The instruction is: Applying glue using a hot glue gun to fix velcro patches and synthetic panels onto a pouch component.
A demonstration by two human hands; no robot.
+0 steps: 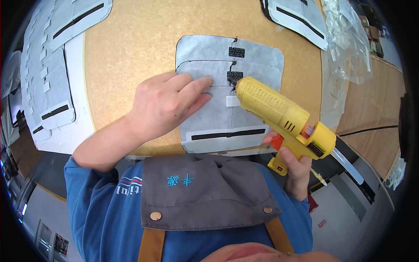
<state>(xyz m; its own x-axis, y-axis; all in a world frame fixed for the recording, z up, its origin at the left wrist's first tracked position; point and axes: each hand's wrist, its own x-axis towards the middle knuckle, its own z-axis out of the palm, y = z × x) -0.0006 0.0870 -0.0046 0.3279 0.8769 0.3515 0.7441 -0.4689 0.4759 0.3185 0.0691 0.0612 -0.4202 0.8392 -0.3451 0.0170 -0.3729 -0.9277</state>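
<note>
A grey fabric panel (pixel 203 115) with rounded corners lies in front of me on the board. Two black textured patches (pixel 236 52) sit along its middle seam, above a small white tab (pixel 232 101). A black strip (pixel 229 135) crosses its lower end. My left hand (pixel 163 100) rests over the panel's left side, thumb and forefinger stretched out and apart. In my right hand (pixel 297 167) is a yellow hot glue gun (pixel 273 105), gripped by its handle. Its nozzle points at the lower black patch, close to or touching it. A clear glue stick (pixel 349 167) sticks out of its back.
All this lies on a tan board (pixel 131 39). Similar grey panels (pixel 56 83) overlap along the left side, and another panel (pixel 299 22) is at the upper right. Beside that one hangs a clear plastic bag (pixel 351 48). A black cable (pixel 369 129) runs off to the right.
</note>
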